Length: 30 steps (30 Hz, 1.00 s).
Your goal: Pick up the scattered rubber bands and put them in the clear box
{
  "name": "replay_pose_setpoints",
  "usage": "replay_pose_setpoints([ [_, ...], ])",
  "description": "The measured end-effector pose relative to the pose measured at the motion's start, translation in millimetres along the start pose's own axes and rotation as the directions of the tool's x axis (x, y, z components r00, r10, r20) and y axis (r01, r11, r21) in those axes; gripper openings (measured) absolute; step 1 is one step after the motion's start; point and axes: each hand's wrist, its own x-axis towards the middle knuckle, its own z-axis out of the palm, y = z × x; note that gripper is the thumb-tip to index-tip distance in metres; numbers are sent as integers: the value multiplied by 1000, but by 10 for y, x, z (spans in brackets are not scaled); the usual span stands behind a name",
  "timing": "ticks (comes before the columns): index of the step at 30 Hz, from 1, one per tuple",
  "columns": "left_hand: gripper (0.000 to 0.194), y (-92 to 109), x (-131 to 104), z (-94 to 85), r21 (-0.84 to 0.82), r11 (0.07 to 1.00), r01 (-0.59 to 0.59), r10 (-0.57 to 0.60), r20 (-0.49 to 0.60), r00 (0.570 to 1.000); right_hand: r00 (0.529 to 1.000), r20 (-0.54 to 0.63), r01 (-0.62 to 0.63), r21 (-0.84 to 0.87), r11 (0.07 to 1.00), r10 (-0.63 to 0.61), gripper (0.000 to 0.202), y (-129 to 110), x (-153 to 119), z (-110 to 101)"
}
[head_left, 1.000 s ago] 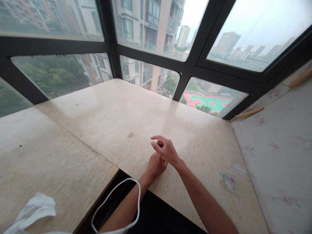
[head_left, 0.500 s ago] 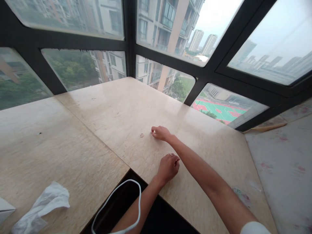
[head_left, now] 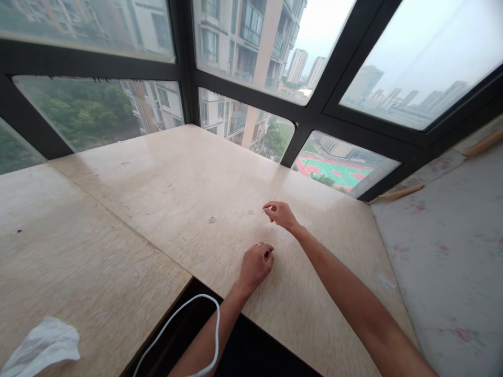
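Note:
My right hand [head_left: 280,213] is raised a little over the pale marbled counter, with thumb and forefinger pinched on a small thin ring [head_left: 263,210]. Just left of those fingertips lies another small ring [head_left: 250,212], flat on the surface. Farther left is a pair of thin rings [head_left: 212,220], apparently overlapping. My left hand [head_left: 257,264] rests nearer to me with its fingers curled closed; what they hold, if anything, is hidden. A finger ring [head_left: 258,244] shows on that hand.
The marbled counter [head_left: 157,178] runs up to dark-framed windows. A white cable [head_left: 218,324] loops over the dark gap at the front. Crumpled tissue [head_left: 45,343] lies at lower left, and a small dark bit [head_left: 16,231] at far left. A flowered wall [head_left: 440,272] bounds the right.
My right hand has moved right, and a small ring now lies where its fingertips were. My left hand stays closed near the same spot. The camera view has swung right.

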Motion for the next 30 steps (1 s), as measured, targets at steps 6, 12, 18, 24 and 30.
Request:
replay_pose_setpoints([
  [6,19,5,31,-5,-20,1000,10,-11,-34,999,992,-88,-73,214,974,94,30,130,-417,-343],
  [12,18,-42,64,22,-72,997,-5,-1,-91,996,958,-178,-133,420,898,226,35,295,-1068,-659],
  [18,20,-45,76,21,-59,998,15,-20,-90,996,831,-326,-169,623,764,450,33,615,-1995,-886],
  [24,25,32,87,-22,-74,994,78,-83,-65,994,609,-498,-293,582,759,617,36,1019,-2936,-1054],
  [30,28,81,93,-36,-45,992,118,-120,-54,991,535,-605,-464,372,804,590,37,1216,-3325,-1035],
])
